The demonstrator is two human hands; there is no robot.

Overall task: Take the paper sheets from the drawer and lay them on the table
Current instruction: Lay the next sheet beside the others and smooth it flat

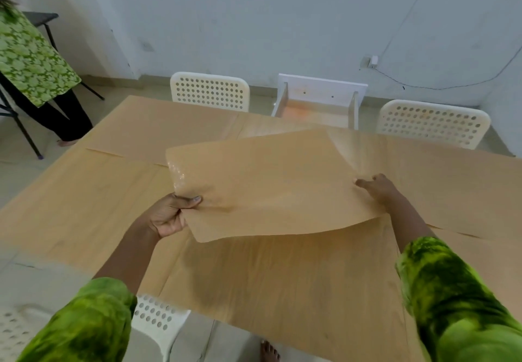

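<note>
A large tan paper sheet (271, 186) hangs a little above the table (50, 214), held flat and slightly curled at its near edge. My left hand (169, 214) pinches its left edge. My right hand (378, 189) grips its right edge, thumb on top. Several more tan sheets (158, 127) lie spread over the wooden table, covering most of it. The white drawer (319, 99) stands pulled out at the table's far side, its inside showing an orange-tan bottom.
White perforated chairs stand at the far side (210, 90), the far right (432, 121) and the near edge (158, 322). A person in a green patterned top (31, 59) stands at the far left beside a black stand. My bare foot (269, 351) shows below.
</note>
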